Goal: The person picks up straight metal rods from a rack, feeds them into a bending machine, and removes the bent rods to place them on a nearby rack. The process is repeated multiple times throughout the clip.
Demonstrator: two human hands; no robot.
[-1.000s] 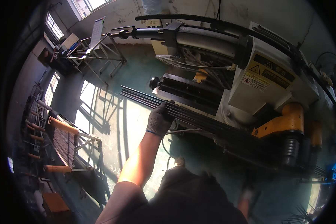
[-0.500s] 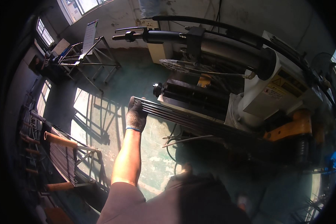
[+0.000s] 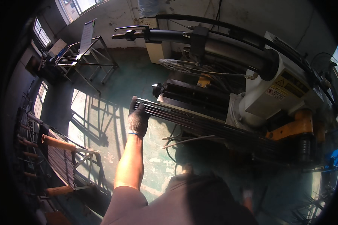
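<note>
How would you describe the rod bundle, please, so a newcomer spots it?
Start at the large pale machine on the right. Along its near side slant slender, dark, parallel rods. Unlike the machine's thicker black rail, they are held by the gloved left hand.

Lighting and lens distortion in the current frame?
Head view: sun washes out floor patches and brightens the left forearm; the left hand is readable, the rods fade into shadow rightward; same view, fisheye warps the machine and blackens the corners.
</note>
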